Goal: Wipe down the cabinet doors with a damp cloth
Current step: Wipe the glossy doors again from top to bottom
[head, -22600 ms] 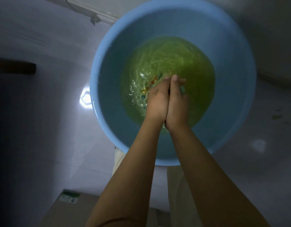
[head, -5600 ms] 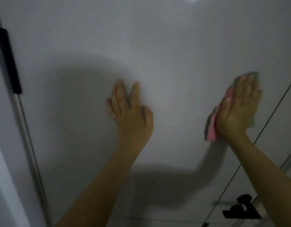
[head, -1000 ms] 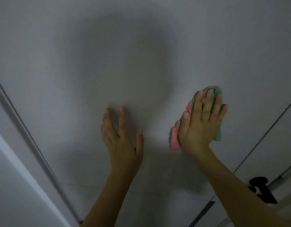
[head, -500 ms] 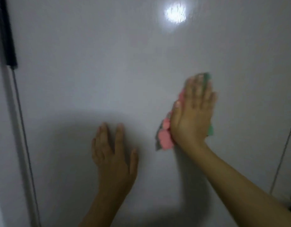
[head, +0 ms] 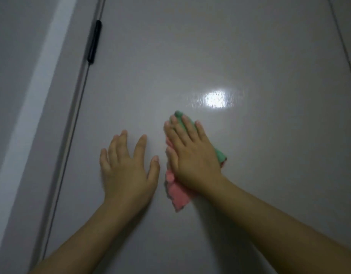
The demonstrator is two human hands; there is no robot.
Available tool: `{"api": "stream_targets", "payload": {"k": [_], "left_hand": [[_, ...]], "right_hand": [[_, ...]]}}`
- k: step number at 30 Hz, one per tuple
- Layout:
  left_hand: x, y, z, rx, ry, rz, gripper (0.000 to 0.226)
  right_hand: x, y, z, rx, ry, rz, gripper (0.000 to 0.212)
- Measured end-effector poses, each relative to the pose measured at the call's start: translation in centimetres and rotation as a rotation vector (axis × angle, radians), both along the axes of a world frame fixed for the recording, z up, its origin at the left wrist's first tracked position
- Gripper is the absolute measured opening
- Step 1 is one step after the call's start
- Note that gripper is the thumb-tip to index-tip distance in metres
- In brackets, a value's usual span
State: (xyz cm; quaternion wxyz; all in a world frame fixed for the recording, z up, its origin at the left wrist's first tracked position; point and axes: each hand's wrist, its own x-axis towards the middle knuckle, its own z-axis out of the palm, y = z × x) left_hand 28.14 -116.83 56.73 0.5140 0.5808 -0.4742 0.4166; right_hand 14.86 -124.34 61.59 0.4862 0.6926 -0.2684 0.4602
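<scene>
A glossy white cabinet door (head: 210,56) fills the view. My right hand (head: 190,155) lies flat on a pink and green cloth (head: 177,194), pressing it against the door with straight fingers. The cloth shows green past the fingertips and at the right of the palm, and pink below the wrist. My left hand (head: 127,169) rests flat on the bare door just left of the cloth, fingers spread, holding nothing.
A black handle (head: 94,41) sits on the door's left edge, above a dark vertical gap. Left of that runs a white frame (head: 32,95). A bright light reflection (head: 215,99) shines above the cloth. Another door seam (head: 342,42) runs at the far right.
My right hand has slid the cloth leftward, closer to my left hand. The view has shifted, so the handle and the light reflection sit elsewhere in the frame.
</scene>
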Motion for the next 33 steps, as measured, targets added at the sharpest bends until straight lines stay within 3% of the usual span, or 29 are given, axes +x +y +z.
{"api": "stream_targets", "payload": {"k": [3,5,8,10,12,15,18,21,24,26,29,31,33], "left_hand": [[2.0,1.1,-4.8,-0.001,-0.026,0.052,0.07],[3.3,1.5,-6.2,0.004,-0.074,0.078,0.064],[5.4,1.9,-5.6,-0.012,-0.089,0.107,0.061],[6.9,2.2,-5.2,-0.033,-0.084,0.137,0.062],[8.4,2.7,-5.4,-0.072,-0.079,0.155,0.062],[10.1,2.8,-6.7,-0.108,-0.05,0.159,0.063],[12.1,2.4,-8.1,-0.073,0.012,0.144,0.067],[14.2,2.0,-9.3,-0.093,0.069,0.081,0.067],[15.4,1.8,-10.4,-0.132,0.004,0.079,0.064],[15.6,1.7,-10.2,-0.179,-0.006,0.062,0.064],[15.8,1.7,-9.9,-0.195,-0.016,0.076,0.064],[15.9,1.8,-9.8,-0.17,-0.035,0.079,0.064],[15.7,1.8,-10.0,-0.148,-0.037,0.073,0.064]], "right_hand": [[-4.9,-1.2,-5.6,-0.084,0.163,0.006,0.055],[-7.7,-1.9,-5.4,-0.059,0.161,-0.007,0.055],[-6.8,-1.5,-1.0,0.026,-0.047,-0.009,0.058],[-3.6,-0.8,1.9,0.067,-0.285,0.015,0.063],[0.5,0.2,2.6,0.085,-0.382,0.035,0.065],[5.4,1.4,-1.9,-0.005,-0.024,0.019,0.061],[4.1,1.0,-4.2,-0.096,0.35,0.042,0.055],[2.9,0.6,-2.2,-0.088,0.337,0.003,0.055],[6.9,2.0,-0.1,0.017,-0.016,0.023,0.06],[11.3,3.4,-0.2,0.052,-0.106,0.063,0.061],[15.9,4.2,-4.2,-0.034,0.243,0.056,0.058],[14.4,3.7,-6.3,-0.087,0.49,0.051,0.056],[11.5,2.7,-5.5,-0.12,0.605,0.017,0.055]]}}
